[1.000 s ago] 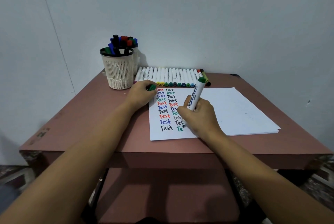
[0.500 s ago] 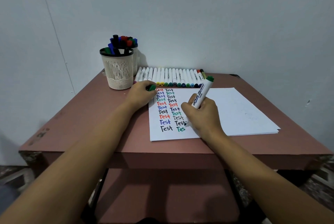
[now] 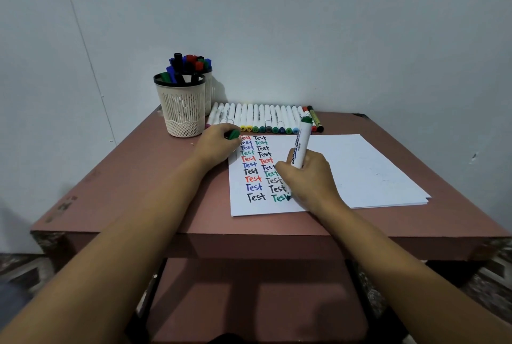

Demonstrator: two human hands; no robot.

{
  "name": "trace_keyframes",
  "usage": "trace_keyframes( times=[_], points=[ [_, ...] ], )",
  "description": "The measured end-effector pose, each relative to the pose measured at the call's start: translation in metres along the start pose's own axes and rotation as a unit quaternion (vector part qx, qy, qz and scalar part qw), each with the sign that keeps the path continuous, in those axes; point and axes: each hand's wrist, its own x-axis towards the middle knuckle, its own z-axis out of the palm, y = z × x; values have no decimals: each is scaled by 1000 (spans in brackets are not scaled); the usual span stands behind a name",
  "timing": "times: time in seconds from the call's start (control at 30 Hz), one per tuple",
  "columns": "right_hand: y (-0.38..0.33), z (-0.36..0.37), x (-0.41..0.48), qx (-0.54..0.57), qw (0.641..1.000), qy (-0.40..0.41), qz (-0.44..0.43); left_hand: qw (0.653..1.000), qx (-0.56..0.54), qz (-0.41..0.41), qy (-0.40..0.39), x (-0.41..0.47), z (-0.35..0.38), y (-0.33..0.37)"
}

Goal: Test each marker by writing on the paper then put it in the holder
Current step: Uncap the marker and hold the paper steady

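Observation:
My right hand (image 3: 309, 178) grips a white marker with a green end (image 3: 301, 144), its tip down on the white paper (image 3: 360, 171) at the last green word of the second column. Rows of "Test" in red, blue, green and black fill the paper's left part. My left hand (image 3: 219, 145) rests on the paper's top left corner and holds the green cap (image 3: 232, 134). A cream mesh holder (image 3: 181, 106) at the back left contains several markers with black, blue, red and green ends.
A row of several white markers (image 3: 263, 119) lies along the back of the brown table (image 3: 138, 177), beyond the paper. A second holder (image 3: 208, 88) stands behind the first one. The wall is close behind, and the paper's right half is blank.
The marker in my right hand tilted right, then came back more upright as the green word grew by a letter or two. My left hand stayed put.

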Motion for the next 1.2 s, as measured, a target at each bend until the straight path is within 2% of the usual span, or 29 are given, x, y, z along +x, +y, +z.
trace_keyframes(
  times=[0.33,0.5,0.8,1.0,1.2],
  points=[
    [-1,1,-1,-4,1000,16,-1,1000,7,2,2,0,-1,-1],
    [1,-4,6,149,986,48,59,1000,-6,6,1,0,-1,0],
    [-12,-13,17,216,974,51,37,999,-9,38,23,1,3,7],
    [-22,-17,59,244,967,35,62,997,-43,69,12,2,6,18],
    [-18,-5,84,357,926,3,121,994,-52,91,-27,2,9,19]
  ],
)
